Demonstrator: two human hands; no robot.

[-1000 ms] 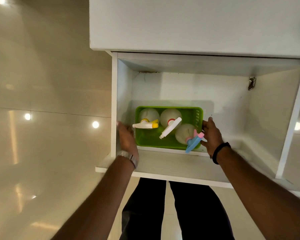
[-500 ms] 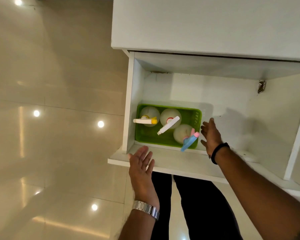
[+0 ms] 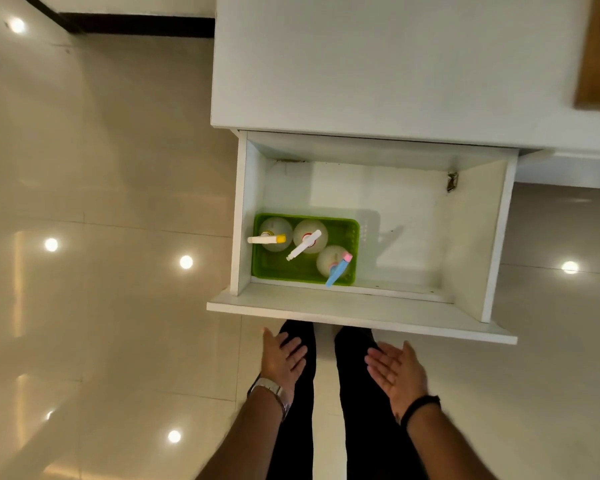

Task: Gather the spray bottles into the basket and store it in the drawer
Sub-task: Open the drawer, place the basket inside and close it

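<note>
Left hand [image 3: 282,361] open, empty, just short of the drawer [image 3: 361,311] front. Green basket [image 3: 274,268] with three spray bottles [image 3: 309,237] tucked in the drawer's left corner (stowing looks done). Right hand [image 3: 394,370] open, empty too. Next, likely: palms on the front, push shut. Glossy tiled floor [image 3: 101,202], white cabinet [image 3: 378,64].

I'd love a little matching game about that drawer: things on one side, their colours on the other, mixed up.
Things:
1. basket
2. left bottle's nozzle
3. right bottle's nozzle
4. drawer

Colours:
A. blue and pink
B. white
C. green
D. white with a yellow tip

Pairs: 1-C, 2-D, 3-A, 4-B
</note>
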